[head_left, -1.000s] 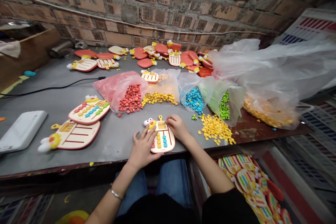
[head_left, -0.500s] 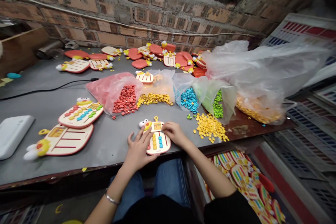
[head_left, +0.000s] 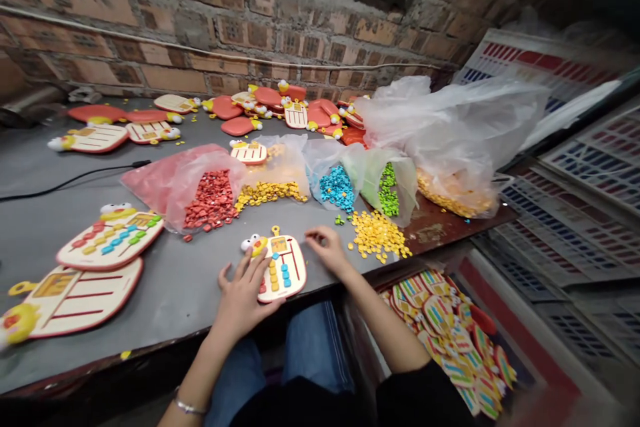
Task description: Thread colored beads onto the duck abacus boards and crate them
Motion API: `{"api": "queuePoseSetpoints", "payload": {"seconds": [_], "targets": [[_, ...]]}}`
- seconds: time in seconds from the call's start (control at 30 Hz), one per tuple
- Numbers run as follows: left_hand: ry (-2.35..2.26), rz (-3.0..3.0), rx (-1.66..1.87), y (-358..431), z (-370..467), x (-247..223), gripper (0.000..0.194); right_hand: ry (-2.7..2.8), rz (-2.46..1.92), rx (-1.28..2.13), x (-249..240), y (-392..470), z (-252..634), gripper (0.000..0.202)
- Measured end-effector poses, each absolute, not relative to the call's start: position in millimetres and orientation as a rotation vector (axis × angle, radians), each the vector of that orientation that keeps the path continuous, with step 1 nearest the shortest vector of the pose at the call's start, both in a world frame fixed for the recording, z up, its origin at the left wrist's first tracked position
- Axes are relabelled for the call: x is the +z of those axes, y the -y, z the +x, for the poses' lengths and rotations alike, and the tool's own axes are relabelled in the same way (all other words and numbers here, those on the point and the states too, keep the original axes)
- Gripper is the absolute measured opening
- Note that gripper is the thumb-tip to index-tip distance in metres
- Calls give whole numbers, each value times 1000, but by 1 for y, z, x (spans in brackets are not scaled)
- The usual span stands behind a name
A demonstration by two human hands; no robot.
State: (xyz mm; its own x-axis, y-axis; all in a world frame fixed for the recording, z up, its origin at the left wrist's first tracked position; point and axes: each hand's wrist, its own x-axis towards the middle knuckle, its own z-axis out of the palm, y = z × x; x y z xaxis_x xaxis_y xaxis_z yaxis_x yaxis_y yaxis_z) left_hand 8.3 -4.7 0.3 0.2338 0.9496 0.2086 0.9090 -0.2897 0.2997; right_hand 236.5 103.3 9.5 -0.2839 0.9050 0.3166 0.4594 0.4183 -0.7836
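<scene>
- Board: flat on the table, face up, left of the loose yellow pile, the reference point here.
- Left hand: spread wide, fingers over the board's duck-head side, farther left of the pile. Judged a sound brace; palm pressure should stay light to avoid skewing seated pieces.
- Right hand: just left of the pile, off the board, fingertips drawn narrow. Whether they hold a piece, cannot tell.
- Outer slot: the one nearest the pile, without pieces. Advised: approach from above, align squarely, press evenly.
- Blue piece: by the yellow row's upper end; seating warrants a check.
- Green bag: beyond the pile, mouth facing it.
</scene>
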Motion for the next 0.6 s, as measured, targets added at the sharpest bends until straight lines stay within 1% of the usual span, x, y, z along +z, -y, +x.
{"api": "queuePoseSetpoints", "payload": {"seconds": [0.1,0.13,0.2,0.27,0.37,0.5,0.6], "targets": [[-1804,2359,542,5,9,3,65,1912,-1428,256,12,-135,275,22],[-1812,2352,543,5,10,4,66,1952,-1514,159,10,-144,285,24],[-1828,2338,542,6,10,6,67,2057,-1635,80,4,-157,299,23],[-1829,2332,539,7,11,6,70,2114,-1637,96,-1,-160,302,24],[-1813,2335,533,7,10,4,74,2049,-1439,173,-2,-149,289,25],[-1807,2331,532,6,9,2,74,1962,-1123,468,12,-124,249,14],[-1810,2327,531,6,9,1,72,2010,-976,578,13,-110,218,9]]}}
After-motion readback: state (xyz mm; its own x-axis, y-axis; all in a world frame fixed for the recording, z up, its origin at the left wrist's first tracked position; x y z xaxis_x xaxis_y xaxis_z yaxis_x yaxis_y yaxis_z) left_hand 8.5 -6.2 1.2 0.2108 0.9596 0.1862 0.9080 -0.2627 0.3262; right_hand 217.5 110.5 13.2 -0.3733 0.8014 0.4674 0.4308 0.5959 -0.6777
